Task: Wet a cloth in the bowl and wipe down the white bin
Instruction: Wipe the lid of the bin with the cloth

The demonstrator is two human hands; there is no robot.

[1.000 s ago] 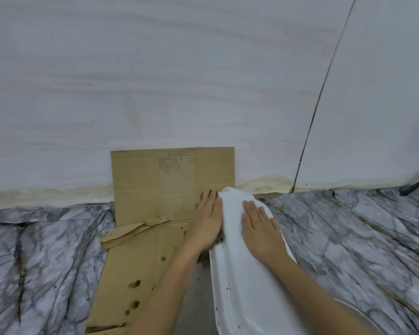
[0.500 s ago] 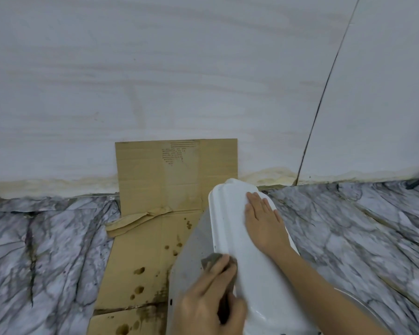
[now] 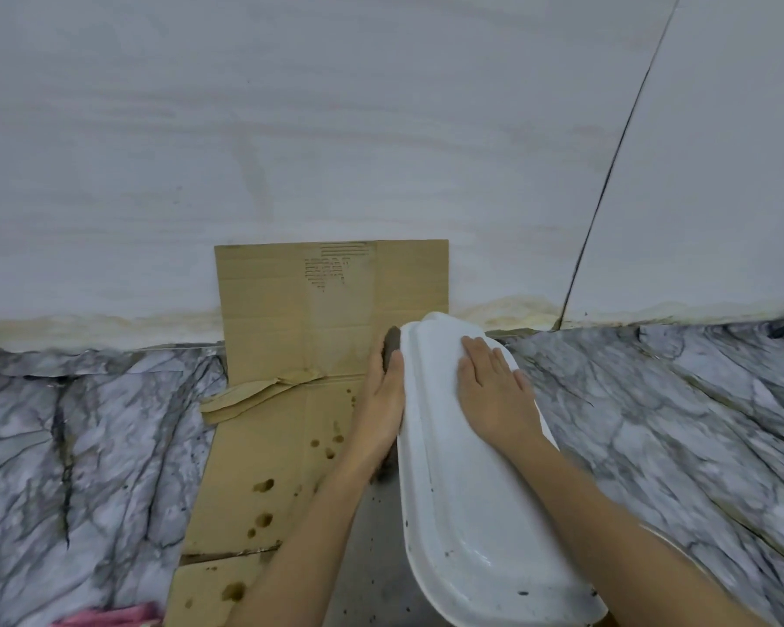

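**Bin on its side, a hand on each face**

Bin (image 3: 467,481), white and glossy, lies tipped over on the floor, its long body running from the near edge of view toward the wall (image 3: 381,129). Dark specks dot its near end. It sits partly on a flattened sheet of cardboard (image 3: 281,400) that leans up against the wall and spreads out over the marble-patterned floor (image 3: 675,423).

The right hand (image 3: 494,391) lies flat on the bin's upper face near the far end, fingers straight and together, palm down, gripping nothing. The left hand (image 3: 381,400) is against the bin's left side, fingers stretched forward along it. A dark cloth (image 3: 391,343) shows just beyond those fingertips, and a bit more of something dark peeks out under the wrist. The hand seems to press the cloth against the bin's side with straight fingers, though the underside of the hand is hidden, so I cannot tell how much it has hold of.

The cardboard carries dark wet-looking spots left of the left forearm. Something pink (image 3: 114,615) lies at the bottom edge, left of the cardboard. A thin curved rim shows at lower right beside the right forearm, too little to identify.
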